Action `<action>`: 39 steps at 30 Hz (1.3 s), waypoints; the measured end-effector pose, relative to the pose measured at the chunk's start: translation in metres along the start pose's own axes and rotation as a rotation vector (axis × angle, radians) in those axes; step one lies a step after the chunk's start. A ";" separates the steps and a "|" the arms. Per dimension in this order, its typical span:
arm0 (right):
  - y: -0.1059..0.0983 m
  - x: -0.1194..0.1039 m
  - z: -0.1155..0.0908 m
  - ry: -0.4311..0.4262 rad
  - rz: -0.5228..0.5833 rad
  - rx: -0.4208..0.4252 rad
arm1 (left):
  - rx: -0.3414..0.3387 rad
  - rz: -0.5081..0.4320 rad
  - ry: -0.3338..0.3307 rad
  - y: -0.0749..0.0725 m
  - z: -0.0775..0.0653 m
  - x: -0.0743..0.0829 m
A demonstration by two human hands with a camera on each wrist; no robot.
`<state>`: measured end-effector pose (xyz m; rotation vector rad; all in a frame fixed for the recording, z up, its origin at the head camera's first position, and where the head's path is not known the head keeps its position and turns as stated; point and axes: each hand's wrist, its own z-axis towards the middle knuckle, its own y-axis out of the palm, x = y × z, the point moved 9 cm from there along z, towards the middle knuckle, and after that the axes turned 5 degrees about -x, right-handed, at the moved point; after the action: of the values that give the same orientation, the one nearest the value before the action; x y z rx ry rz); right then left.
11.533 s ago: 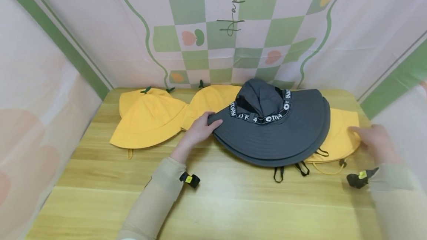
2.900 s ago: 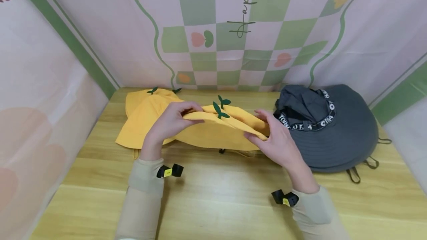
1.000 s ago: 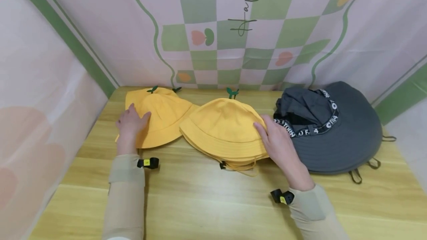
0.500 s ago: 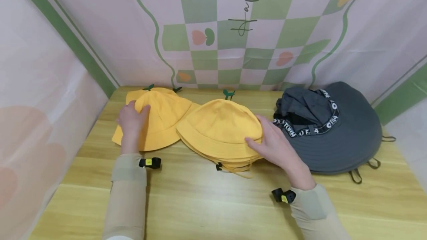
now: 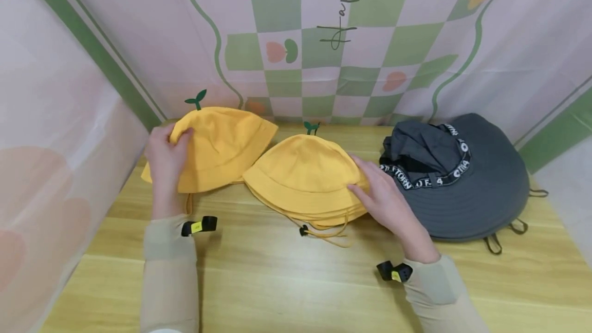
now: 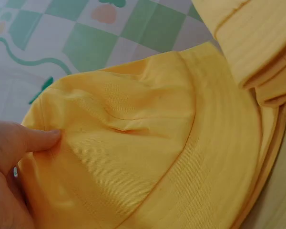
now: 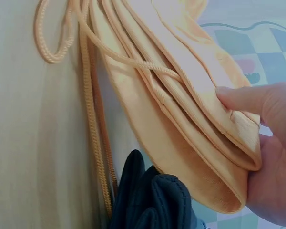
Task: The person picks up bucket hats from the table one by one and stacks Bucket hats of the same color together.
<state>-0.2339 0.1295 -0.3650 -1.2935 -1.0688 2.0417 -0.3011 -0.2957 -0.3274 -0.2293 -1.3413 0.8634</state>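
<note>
At the left of the head view, my left hand (image 5: pixel 166 155) pinches the crown of a yellow bucket hat (image 5: pixel 222 143) that has a green sprout on top. The left wrist view shows the thumb (image 6: pixel 45 140) pressed into this hat's cloth (image 6: pixel 128 143). Mid-table, my right hand (image 5: pixel 381 194) grips the right side of a stack of yellow bucket hats (image 5: pixel 305 168), also topped with green sprouts. Layered brims (image 7: pixel 181 109) and loose yellow cords show in the right wrist view, with the thumb on the upper layers. The fingers behind are hidden.
A wide-brimmed dark grey hat (image 5: pixel 472 184) with a lettered band lies at the right, close to my right hand. Its black loops stick out over the wooden table (image 5: pixel 300 281). A patterned cloth (image 5: pixel 319 9) hangs behind the table.
The grey hat has moved right and yellow hats are now stacked mid-table. Just now my left hand has raised the left hat's crown, shifting it up and left; my right hand stays at the stack.
</note>
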 end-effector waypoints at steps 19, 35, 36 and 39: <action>-0.006 0.005 -0.001 -0.020 0.006 0.135 | 0.079 -0.102 0.088 -0.038 -0.014 0.032; -0.006 0.017 -0.003 0.100 0.030 0.167 | -0.148 -0.308 0.192 -0.017 -0.016 0.046; -0.006 0.018 -0.003 0.106 0.027 0.168 | -0.173 -0.317 0.202 -0.015 -0.016 0.047; -0.006 0.019 -0.003 0.120 0.026 0.170 | -0.264 -0.330 0.246 -0.006 -0.019 0.052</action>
<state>-0.2395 0.1475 -0.3708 -1.3292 -0.8106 1.9980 -0.2824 -0.2589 -0.2895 -0.2988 -1.2154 0.3673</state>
